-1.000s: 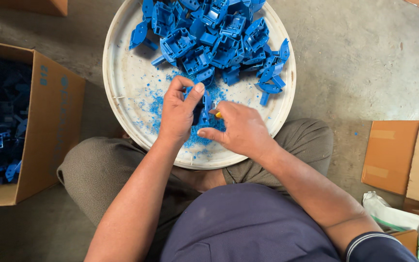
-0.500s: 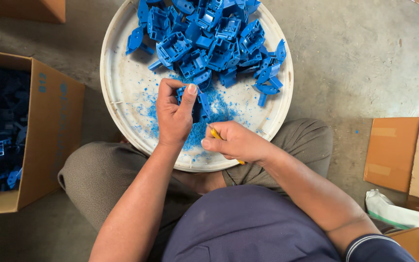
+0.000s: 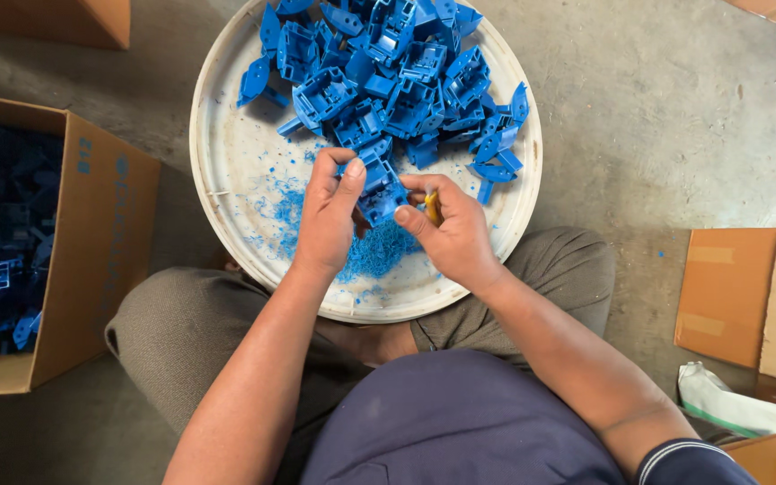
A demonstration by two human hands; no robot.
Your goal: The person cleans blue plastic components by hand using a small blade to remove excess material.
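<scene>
Left hand (image 3: 330,211): pinches one blue plastic part (image 3: 379,193) from the left side, thumb on top, fingers curled under.
Right hand (image 3: 455,233): closed round a small yellow tool (image 3: 431,205), tip right at the part.
Change: half a sec ago the 2 hands were a bit apart, part lower over the crumbs. Now they're together and the part is up betw. them, near the pile. I think this means a new bit of edge is being scraped.
Part's place: over the mid of the round white tray (image 3: 226,162), just above the blue crumbs (image 3: 374,251).
Pile (image 3: 397,72): lots more blue parts, far side of tray.
Box (image 3: 92,233): brown cardboard, left, on the floor, w/ dark blue parts inside.
Right side: more cardboard (image 3: 747,296), well apart.
</scene>
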